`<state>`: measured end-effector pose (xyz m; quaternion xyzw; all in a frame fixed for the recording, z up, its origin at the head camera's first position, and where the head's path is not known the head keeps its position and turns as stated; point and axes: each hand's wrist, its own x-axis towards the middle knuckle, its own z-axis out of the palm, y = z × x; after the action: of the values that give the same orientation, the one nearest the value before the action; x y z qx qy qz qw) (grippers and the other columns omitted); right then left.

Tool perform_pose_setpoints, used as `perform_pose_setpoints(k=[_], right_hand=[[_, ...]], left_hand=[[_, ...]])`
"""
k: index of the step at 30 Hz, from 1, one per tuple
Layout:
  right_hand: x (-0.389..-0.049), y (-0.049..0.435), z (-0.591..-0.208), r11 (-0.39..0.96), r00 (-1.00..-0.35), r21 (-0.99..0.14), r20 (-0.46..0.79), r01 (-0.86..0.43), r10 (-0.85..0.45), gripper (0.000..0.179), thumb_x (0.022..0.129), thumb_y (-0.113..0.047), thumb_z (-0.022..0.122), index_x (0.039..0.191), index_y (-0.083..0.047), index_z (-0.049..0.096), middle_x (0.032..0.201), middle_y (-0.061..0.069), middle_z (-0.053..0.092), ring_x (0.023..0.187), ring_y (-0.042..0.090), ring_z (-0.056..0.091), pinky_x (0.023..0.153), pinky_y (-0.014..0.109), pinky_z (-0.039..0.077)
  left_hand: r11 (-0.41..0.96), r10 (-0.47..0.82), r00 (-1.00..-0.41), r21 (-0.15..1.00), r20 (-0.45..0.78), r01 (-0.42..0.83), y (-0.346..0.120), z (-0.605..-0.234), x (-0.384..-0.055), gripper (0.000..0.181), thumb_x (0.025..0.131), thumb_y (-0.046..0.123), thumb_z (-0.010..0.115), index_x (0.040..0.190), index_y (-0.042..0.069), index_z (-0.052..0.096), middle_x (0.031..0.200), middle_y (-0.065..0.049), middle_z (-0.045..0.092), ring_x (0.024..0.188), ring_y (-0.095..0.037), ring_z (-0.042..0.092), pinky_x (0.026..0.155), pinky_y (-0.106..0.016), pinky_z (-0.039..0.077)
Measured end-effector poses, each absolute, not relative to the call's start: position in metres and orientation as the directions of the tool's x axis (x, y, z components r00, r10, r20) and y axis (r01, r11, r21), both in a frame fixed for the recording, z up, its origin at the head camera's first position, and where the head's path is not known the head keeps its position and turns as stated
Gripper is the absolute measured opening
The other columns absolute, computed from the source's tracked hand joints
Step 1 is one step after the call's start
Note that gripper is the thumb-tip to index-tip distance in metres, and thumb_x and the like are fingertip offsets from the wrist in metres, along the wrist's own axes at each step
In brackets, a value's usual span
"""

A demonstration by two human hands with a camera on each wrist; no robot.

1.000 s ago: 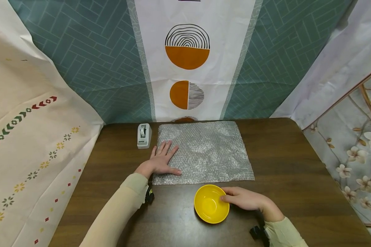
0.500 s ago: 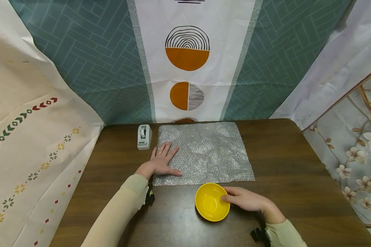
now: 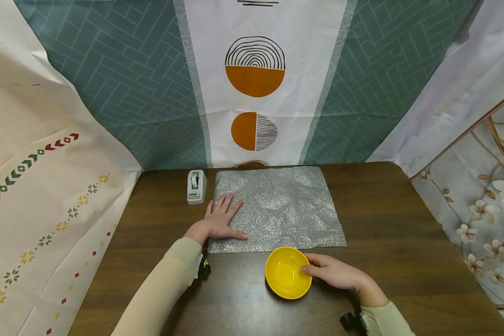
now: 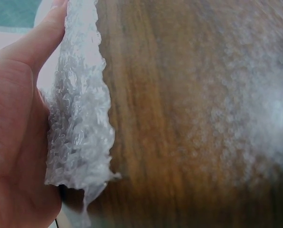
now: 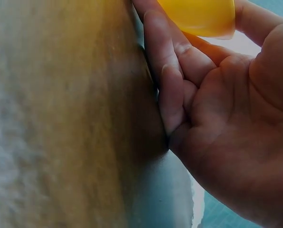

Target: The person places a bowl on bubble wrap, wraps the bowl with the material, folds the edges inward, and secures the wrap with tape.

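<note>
Teal brick-patterned fabric [image 3: 138, 84], with a white centre panel printed in orange and black half-circles, hangs behind a dark wood-grain desk [image 3: 403, 242]. Cream cloth [image 3: 54, 186] with red, green and yellow motifs slopes down at the left, and a blossom-print cloth [image 3: 483, 233] covers the right side. Spread out on the far middle of the desk is a sheet of clear bubble wrap [image 3: 285, 205], with a white tape dispenser [image 3: 196, 187] near its far left corner. The person's left hand [image 3: 219, 225] lies over the left edge of the sheet, palm down, its grip spread, fingers fanned and thumb pointing right. The right hand [image 3: 335, 271] has its grip pinching the right rim of a yellow bowl [image 3: 286, 273], thumb on the inside and fingers outside. That bowl is at the near middle of the desk, opening upward, its far rim seen against the sheet's near edge; whether its base touches the desk I cannot tell. Pale sleeves [image 3: 159, 289] cover both forearms.
</note>
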<state>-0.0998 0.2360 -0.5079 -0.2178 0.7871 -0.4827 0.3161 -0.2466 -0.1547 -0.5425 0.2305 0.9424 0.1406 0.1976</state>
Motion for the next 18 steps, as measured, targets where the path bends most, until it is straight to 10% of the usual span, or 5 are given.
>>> perform_pose_setpoints(k=[18], right_hand=[[-0.0991, 0.2309, -0.5075, 0.475, -0.775, -0.879, -0.265, -0.052, -0.574, 0.048, 0.113, -0.032, 0.056, 0.151, -0.003, 0.059, 0.137, 0.004, 0.068, 0.122, 0.022, 0.061, 0.104, 0.025, 0.047]], left_hand=[[0.849, 0.492, -0.815, 0.374, -0.304, 0.373, -0.1535, -0.5407, -0.2461, 0.13, 0.076, 0.094, 0.062, 0.174, 0.032, 0.003, 0.178, -0.007, -0.019, 0.162, -0.033, -0.021, 0.124, -0.065, -0.014]])
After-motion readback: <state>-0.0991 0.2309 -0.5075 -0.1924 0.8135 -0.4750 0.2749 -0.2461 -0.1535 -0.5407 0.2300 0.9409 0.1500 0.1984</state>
